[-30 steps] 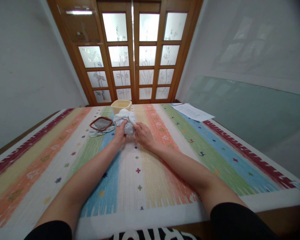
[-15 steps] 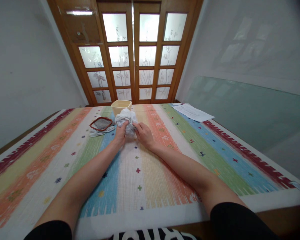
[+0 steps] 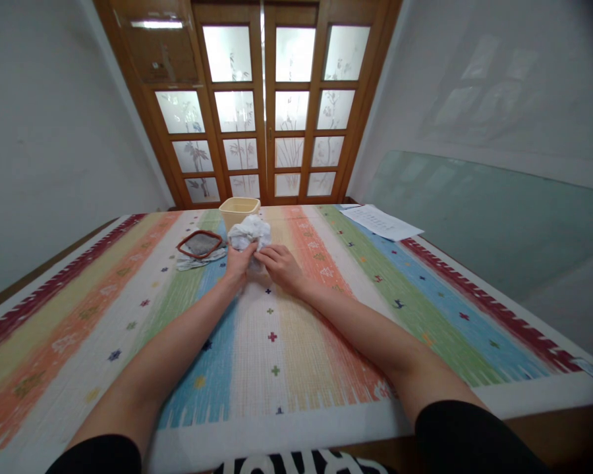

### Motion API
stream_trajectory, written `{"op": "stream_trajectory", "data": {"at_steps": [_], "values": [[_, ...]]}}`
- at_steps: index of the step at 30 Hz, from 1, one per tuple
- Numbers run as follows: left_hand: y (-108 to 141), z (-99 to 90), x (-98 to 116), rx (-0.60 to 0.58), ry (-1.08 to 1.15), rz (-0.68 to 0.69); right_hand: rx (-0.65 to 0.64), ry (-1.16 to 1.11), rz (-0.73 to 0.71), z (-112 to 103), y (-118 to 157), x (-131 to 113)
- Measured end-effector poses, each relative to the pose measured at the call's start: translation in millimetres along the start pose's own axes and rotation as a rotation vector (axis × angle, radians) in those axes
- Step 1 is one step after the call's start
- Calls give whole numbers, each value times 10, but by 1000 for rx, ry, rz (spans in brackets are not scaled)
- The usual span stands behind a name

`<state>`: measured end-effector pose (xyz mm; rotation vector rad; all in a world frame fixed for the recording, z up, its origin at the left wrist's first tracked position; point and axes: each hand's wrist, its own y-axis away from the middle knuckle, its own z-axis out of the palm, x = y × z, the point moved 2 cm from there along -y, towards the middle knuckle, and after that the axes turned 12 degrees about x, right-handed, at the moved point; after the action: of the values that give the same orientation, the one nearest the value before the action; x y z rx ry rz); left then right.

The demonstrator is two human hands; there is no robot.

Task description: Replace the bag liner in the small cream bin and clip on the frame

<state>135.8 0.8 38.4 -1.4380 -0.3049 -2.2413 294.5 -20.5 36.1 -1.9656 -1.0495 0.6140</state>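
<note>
A crumpled white cloth [image 3: 250,232] is bunched up between my hands, just in front of a pale yellow plastic tub [image 3: 239,208]. My left hand [image 3: 238,261] grips the cloth from the left side, thumb on top. On the right, my right hand [image 3: 279,264] pinches the cloth's near edge, its fingertips close to the left thumb. What lies inside the bundle, if anything, is hidden. To the left sits a rounded reddish-brown frame [image 3: 199,244] with grey mesh or fabric in it, resting on a light patterned cloth [image 3: 201,261].
A striped, colourful tablecloth [image 3: 306,336] covers the table. Printed sheets of paper [image 3: 381,222] lie at the far right edge. A pane of greenish glass [image 3: 479,224] leans on the right wall. Wooden doors with frosted panes [image 3: 267,131] stand beyond the table.
My right hand has shifted slightly left, closer to my left thumb. The white cloth is bunched more compactly. The tub and frame have stayed in place.
</note>
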Motion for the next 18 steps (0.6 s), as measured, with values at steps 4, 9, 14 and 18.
{"op": "stream_trajectory", "data": {"at_steps": [4,9,14,18], "values": [[-53,-38,24,58,-37,136,25,-78,85,-7,1,-57],[-33,-56,130,52,-80,243,303,-254,527,40,20,145],[-6,-48,198,-36,-84,245,184,-711,896,182,16,360],[6,-36,211,-85,-110,228,59,-1045,830,221,-4,250]]}}
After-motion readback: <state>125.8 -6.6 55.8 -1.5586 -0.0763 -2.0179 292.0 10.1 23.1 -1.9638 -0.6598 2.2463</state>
